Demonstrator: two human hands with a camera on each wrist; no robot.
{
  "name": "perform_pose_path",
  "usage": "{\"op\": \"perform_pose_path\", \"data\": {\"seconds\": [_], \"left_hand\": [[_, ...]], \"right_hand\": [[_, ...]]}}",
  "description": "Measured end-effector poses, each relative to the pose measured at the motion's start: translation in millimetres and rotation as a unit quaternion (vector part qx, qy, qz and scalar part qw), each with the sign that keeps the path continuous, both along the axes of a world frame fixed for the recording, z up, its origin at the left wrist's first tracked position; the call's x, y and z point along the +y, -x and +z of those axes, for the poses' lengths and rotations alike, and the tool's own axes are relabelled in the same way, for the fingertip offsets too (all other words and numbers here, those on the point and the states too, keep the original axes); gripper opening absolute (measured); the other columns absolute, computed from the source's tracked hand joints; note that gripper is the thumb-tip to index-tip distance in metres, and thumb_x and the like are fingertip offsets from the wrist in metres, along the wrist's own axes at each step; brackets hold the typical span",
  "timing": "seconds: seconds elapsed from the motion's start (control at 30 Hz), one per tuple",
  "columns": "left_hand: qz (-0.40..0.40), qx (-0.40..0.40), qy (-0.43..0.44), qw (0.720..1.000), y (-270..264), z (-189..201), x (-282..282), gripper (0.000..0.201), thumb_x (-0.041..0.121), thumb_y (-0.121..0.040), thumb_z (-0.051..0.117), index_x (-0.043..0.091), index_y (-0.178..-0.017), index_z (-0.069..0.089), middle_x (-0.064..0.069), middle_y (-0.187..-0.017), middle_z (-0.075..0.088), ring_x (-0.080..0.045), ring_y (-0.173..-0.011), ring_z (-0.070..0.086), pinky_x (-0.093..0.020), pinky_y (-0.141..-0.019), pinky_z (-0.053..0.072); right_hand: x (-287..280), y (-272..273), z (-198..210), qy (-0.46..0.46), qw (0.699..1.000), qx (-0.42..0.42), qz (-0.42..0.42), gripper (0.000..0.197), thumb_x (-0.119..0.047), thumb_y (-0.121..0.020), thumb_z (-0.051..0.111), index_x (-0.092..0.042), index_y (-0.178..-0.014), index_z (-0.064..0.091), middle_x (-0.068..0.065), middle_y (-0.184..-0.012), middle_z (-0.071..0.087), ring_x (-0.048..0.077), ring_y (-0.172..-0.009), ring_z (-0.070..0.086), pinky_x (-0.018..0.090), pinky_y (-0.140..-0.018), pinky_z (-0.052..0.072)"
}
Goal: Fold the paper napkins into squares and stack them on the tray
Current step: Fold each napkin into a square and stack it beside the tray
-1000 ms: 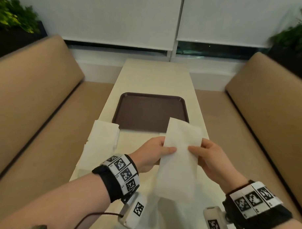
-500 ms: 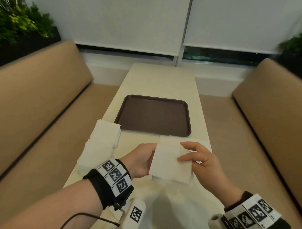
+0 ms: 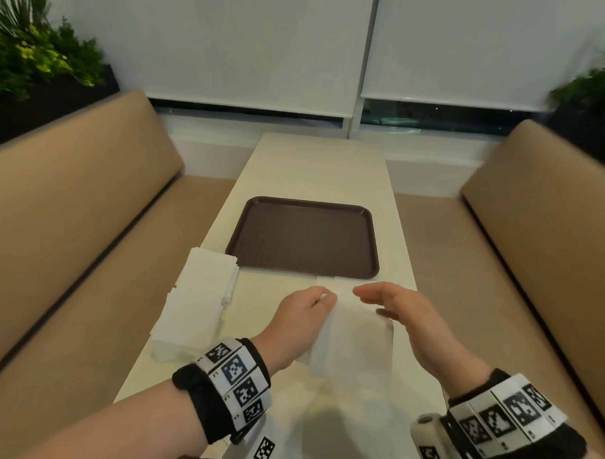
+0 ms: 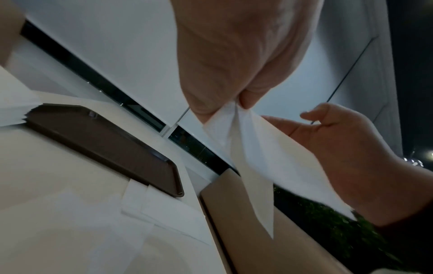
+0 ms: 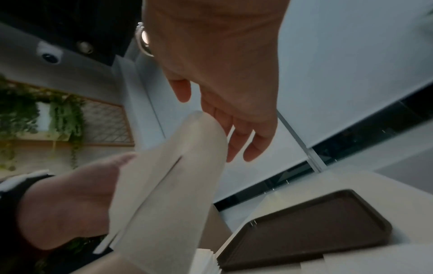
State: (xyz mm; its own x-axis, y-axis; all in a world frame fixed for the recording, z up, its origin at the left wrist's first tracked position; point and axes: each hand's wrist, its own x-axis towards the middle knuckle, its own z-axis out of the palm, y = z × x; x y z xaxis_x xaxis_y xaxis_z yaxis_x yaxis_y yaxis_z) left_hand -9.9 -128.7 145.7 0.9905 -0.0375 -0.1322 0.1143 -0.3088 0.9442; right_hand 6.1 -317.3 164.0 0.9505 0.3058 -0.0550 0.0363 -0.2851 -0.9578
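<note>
Your left hand (image 3: pixel 304 323) pinches the napkin (image 3: pixel 353 347) at its top corner, lifted at lower centre of the frame, so it hangs for folding, while your right hand (image 3: pixel 400 311) stays slack-fingered beside it, near the bare tray (image 3: pixel 303 243).

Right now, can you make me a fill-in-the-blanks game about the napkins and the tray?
1. The napkin is pinched by the ____ hand.
2. The tray is colored ____.
3. The pile of napkins lies to the ____ of the tray.
4. The right hand has its fingers ____.

Missing words: left; brown; left; open
</note>
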Motion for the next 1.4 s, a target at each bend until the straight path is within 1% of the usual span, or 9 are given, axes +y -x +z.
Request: {"op": "perform_pose_path", "data": {"seconds": [0.17, 0.33, 0.43, 0.57, 0.73, 0.87, 1.0, 1.13, 1.4], "left_hand": [[0.019, 0.025, 0.113, 0.993, 0.2, -1.1, 2.2, 0.028, 0.031, -0.100, 0.045, 0.019, -0.082, 0.064, 0.000, -0.083, 0.061, -0.016, -0.079, 0.055, -0.033, -0.075, 0.044], [0.007, 0.025, 0.107, 0.994, 5.9, -6.5, 6.0, 0.021, 0.036, -0.094, 0.054, 0.020, -0.086, 0.066, -0.012, -0.091, 0.067, -0.025, -0.083, 0.062, -0.043, -0.079, 0.051], [0.006, -0.011, 0.027, 1.000, 6.9, -8.1, 12.2, 0.022, 0.032, -0.097, 0.051, 0.018, -0.087, 0.066, -0.007, -0.088, 0.068, -0.025, -0.087, 0.063, -0.039, -0.079, 0.051], [0.053, -0.069, -0.048, 0.995, 8.6, -7.5, 21.1, 0.022, 0.025, -0.096, 0.051, 0.024, -0.078, 0.062, 0.009, -0.074, 0.061, -0.004, -0.073, 0.054, -0.014, -0.063, 0.040], [0.051, -0.011, -0.007, 0.999, 12.3, -13.8, 37.4, 0.025, 0.026, -0.092, 0.059, 0.022, -0.068, 0.056, 0.010, -0.062, 0.054, -0.010, -0.062, 0.051, -0.023, -0.059, 0.040], [0.032, 0.025, -0.025, 0.999, 15.9, -11.5, 55.3, 0.035, 0.020, -0.091, 0.063, 0.025, -0.058, 0.050, 0.016, -0.044, 0.046, 0.001, -0.045, 0.042, -0.013, -0.049, 0.033], [0.116, 0.006, -0.063, 0.991, -12.8, -7.1, 103.8, 0.031, 0.016, -0.094, 0.057, 0.019, -0.064, 0.050, 0.006, -0.060, 0.043, -0.013, -0.060, 0.042, -0.019, -0.053, 0.032], [0.197, 0.068, -0.093, 0.974, -73.5, -7.5, 177.0, 0.029, 0.010, -0.100, 0.041, -0.008, -0.118, 0.055, -0.028, -0.118, 0.057, -0.034, -0.102, 0.055, -0.036, -0.085, 0.043], [0.166, 0.206, -0.259, 0.929, -153.3, -34.1, 250.9, 0.035, 0.013, -0.101, 0.042, -0.003, -0.130, 0.053, -0.019, -0.135, 0.053, -0.031, -0.126, 0.049, -0.027, -0.088, 0.044]], "right_hand": [[25.7, -0.7, 11.0, 0.198, 0.979, -0.035, 0.041, 0.026, -0.039, -0.099, 0.042, -0.028, -0.110, 0.063, -0.017, -0.106, 0.064, 0.006, -0.104, 0.056, 0.024, -0.092, 0.042], [43.3, 3.3, 5.0, 0.337, 0.934, -0.099, 0.066, 0.031, -0.039, -0.100, 0.035, -0.019, -0.093, 0.057, -0.001, -0.090, 0.065, 0.019, -0.087, 0.058, 0.039, -0.080, 0.048], [49.1, 5.4, 5.9, 0.352, 0.926, -0.117, 0.074, 0.035, -0.039, -0.100, 0.037, -0.012, -0.088, 0.056, 0.003, -0.084, 0.064, 0.021, -0.080, 0.057, 0.039, -0.076, 0.048], [49.4, 5.7, 4.7, 0.351, 0.923, -0.126, 0.098, 0.028, -0.032, -0.100, 0.042, -0.015, -0.079, 0.050, 0.000, -0.076, 0.059, 0.019, -0.072, 0.051, 0.032, -0.068, 0.042], [41.2, 3.9, -0.5, 0.332, 0.935, -0.100, 0.081, 0.029, -0.027, -0.099, 0.046, -0.022, -0.070, 0.050, -0.006, -0.070, 0.056, 0.008, -0.067, 0.051, 0.017, -0.060, 0.037], [44.9, 7.5, -5.4, 0.304, 0.946, -0.084, 0.079, 0.026, -0.026, -0.097, 0.051, -0.023, -0.071, 0.055, -0.009, -0.066, 0.057, 0.004, -0.062, 0.051, 0.014, -0.059, 0.040], [40.2, 10.3, -20.5, 0.283, 0.958, -0.037, 0.025, 0.022, -0.019, -0.095, 0.053, -0.016, -0.075, 0.061, -0.012, -0.057, 0.054, 0.001, -0.055, 0.049, 0.012, -0.052, 0.037], [27.8, 19.6, -43.4, 0.270, 0.963, 0.028, -0.008, 0.023, -0.019, -0.094, 0.054, -0.014, -0.073, 0.062, -0.008, -0.053, 0.054, 0.002, -0.048, 0.044, 0.015, -0.048, 0.034], [28.7, 30.3, -80.3, 0.296, 0.947, 0.126, 0.000, 0.023, -0.018, -0.090, 0.058, -0.018, -0.067, 0.059, -0.005, -0.052, 0.056, -0.001, -0.047, 0.047, 0.011, -0.056, 0.039]]}}
